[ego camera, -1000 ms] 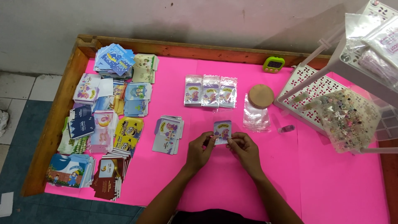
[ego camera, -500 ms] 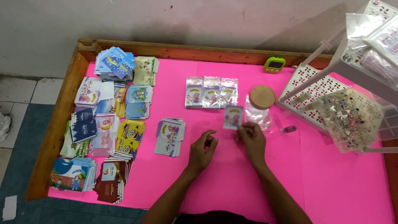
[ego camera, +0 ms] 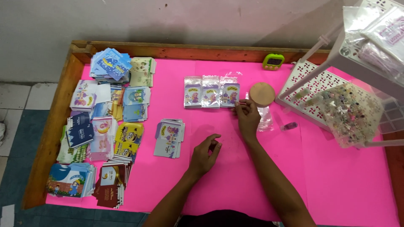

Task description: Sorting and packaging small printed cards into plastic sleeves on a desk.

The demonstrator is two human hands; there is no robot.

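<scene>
Beside the right hand [ego camera: 247,117]: bagged packets [ego camera: 211,91], round wooden lid [ego camera: 261,93].

Right hand [ego camera: 247,117] pinches the edge of the rightmost clear plastic card packet [ego camera: 229,94] on the pink tabletop [ego camera: 336,185]. Left hand [ego camera: 204,152] hovers empty, fingers curled, near a small card stack [ego camera: 169,138].

Two bare forearms rise from the bottom edge of the frame toward its middle, with no sleeves, watch, bracelet or gloves showing anywhere along them. The left hand [ego camera: 205,152], just below the centre of the frame, and the right hand [ego camera: 247,117], slightly above and to the right of it, carry no rings that can be made out. At the bottom centre, between the arms, lies a strip of dark, nearly black cloth garment [ego camera: 219,217].
</scene>
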